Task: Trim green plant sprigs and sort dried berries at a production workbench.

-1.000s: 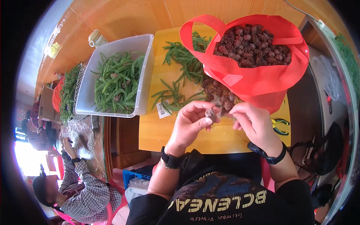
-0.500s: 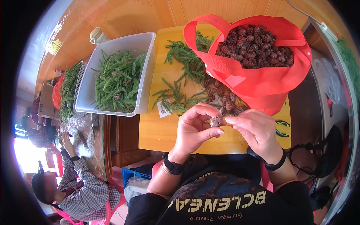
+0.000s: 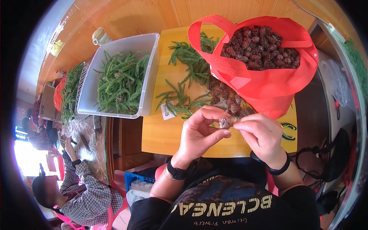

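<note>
My left hand holds a small brown pine cone between thumb and fingers, above the near part of the yellow table. Close on its right, the fingertips of my right hand are pinched together beside the cone. Whatever they grip is too small to make out. Just beyond my hands, loose pine cones lie in a cluster at the foot of a red bag. That bag stands open, filled with many more cones. Green artificial fir sprigs are spread to the left of it.
A clear plastic bin of green sprigs stands at the left. Green-handled pliers lie near the table's right edge, and a white label lies among the sprigs. At far left a person in a checked shirt works at another table.
The pine cone has tilted in my left fingers and moved slightly right. My right hand has shifted a little, still pinched beside it. The other person's hands have moved.
</note>
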Available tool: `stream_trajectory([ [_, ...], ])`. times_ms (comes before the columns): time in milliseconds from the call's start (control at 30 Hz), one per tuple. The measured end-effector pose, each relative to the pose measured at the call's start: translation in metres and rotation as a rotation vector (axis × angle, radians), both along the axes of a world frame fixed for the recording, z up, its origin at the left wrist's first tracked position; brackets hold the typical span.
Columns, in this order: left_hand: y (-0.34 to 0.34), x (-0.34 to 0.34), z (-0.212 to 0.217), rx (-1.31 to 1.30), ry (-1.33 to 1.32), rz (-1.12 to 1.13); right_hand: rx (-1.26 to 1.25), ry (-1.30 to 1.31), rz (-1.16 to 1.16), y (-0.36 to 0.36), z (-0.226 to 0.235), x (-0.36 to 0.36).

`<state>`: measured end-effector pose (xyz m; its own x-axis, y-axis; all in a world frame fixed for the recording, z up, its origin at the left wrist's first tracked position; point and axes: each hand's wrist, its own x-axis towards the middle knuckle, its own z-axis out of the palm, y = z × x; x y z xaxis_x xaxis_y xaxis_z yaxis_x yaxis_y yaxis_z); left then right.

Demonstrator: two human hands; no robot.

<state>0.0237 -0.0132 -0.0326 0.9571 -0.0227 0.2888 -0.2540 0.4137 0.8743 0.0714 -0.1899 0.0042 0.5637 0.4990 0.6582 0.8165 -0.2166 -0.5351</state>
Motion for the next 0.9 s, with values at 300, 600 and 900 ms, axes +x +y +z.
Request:
stream_trajectory([
  [300,-0.0013,-0.001,0.0013,0.048,-0.005,0.011,0.01,-0.044,-0.022,-0.0002,-0.0011,-0.0007],
  [600,-0.0043,-0.0002,0.0038,-0.078,0.072,-0.086,0.009,-0.013,-0.056,-0.0004,0.0017,0.0005],
  [900,-0.0007,0.0014,0.0007,-0.167,0.029,-0.098,0.004,0.051,0.015,-0.0028,0.0032,0.0031],
])
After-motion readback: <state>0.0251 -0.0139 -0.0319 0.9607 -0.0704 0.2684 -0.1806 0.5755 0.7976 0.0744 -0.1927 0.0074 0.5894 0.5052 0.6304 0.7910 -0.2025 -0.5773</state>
